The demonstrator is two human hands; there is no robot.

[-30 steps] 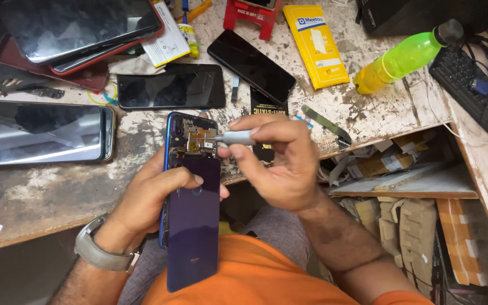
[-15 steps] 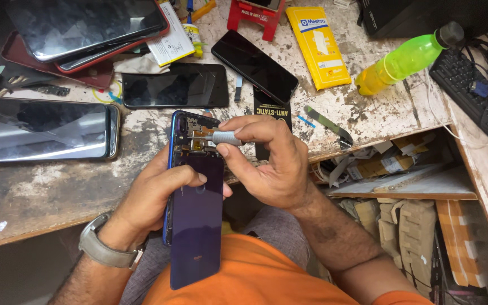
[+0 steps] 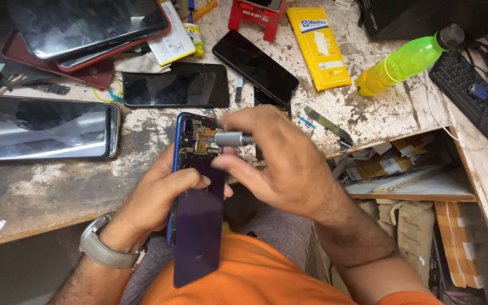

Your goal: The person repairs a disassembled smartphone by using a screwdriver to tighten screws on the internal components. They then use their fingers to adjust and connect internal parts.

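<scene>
Right hand (image 3: 280, 161) pinching a small metal screwdriver (image 3: 230, 138), tip lost among the exposed parts of an opened blue phone (image 3: 196, 186). Left hand (image 3: 162, 195) clasped around the phone's side, above the lap at the edge of a scuffed workbench (image 3: 57, 181). Loosened back cover (image 3: 199, 226) hiding the lower half. Dark phones (image 3: 176, 85) nearby, uppermost cut off.

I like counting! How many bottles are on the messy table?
1. A green and yellow bottle with a dark cap lies on its side at the table's far right, beside the keyboard. Clutter may hide others.
</scene>
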